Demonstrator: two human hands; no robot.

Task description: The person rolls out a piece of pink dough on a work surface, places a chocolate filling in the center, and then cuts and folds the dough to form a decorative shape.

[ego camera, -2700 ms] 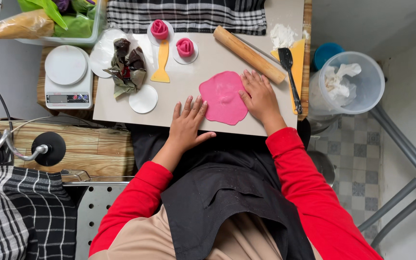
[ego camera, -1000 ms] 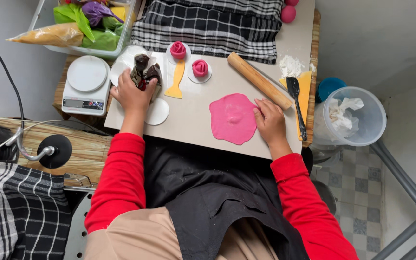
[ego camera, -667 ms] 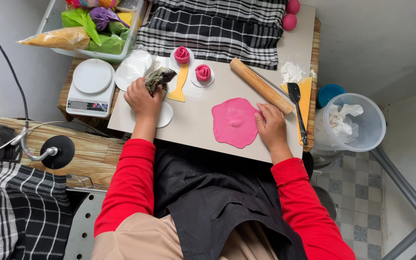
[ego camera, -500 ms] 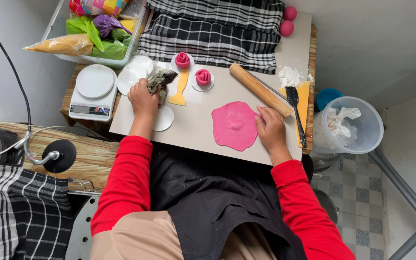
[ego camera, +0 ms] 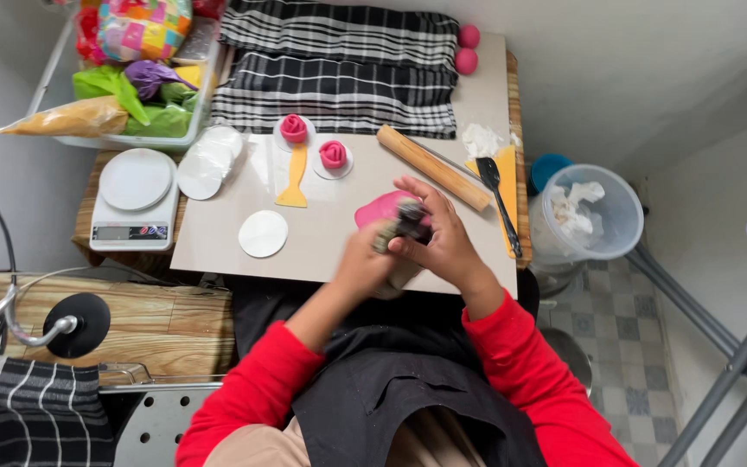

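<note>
Bright red long sleeves on both arms, snug knit fabric reaching down to the wrists, cuffs plain and unmarked. Bare left hand (ego camera: 365,264) and bare right hand (ego camera: 443,242) beyond the cuffs, without gloves or rings (left one blurred, so fine detail lost). Over the torso a black apron or vest of matte cloth, creased in soft folds, with a stitched seam and a pocket-like edge near the middle. Below that, a patch of tan trousers at the lower edge of the view.
</note>
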